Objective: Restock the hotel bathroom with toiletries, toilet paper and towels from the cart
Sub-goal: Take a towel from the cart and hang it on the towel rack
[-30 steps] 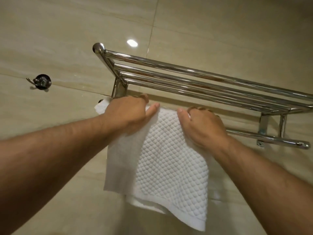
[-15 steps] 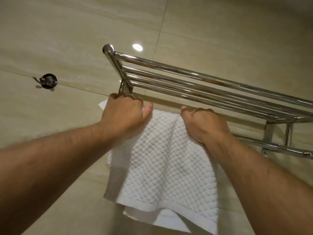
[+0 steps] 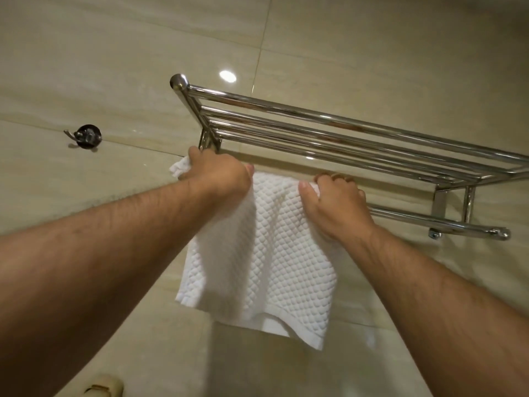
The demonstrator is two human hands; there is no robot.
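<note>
A white waffle-textured towel (image 3: pixel 269 253) hangs over the lower bar (image 3: pixel 429 222) of a chrome wall rack (image 3: pixel 343 124). My left hand (image 3: pixel 217 173) grips the towel's top left part at the bar, with a bunched corner sticking out to its left. My right hand (image 3: pixel 335 199) holds the top right part, thumb on the front and fingers curled over the bar. The towel's front layer hangs lower on the right than on the left, and the bar under the towel is hidden.
The rack's upper shelf of several chrome rods sits just above my hands. A dark robe hook (image 3: pixel 86 136) is fixed to the beige tiled wall at the left. A beige object (image 3: pixel 103 386) shows at the bottom edge.
Both hands have slid slightly apart along the bar, and the towel's hanging front has shifted and spread. The view has moved a little to the left.
</note>
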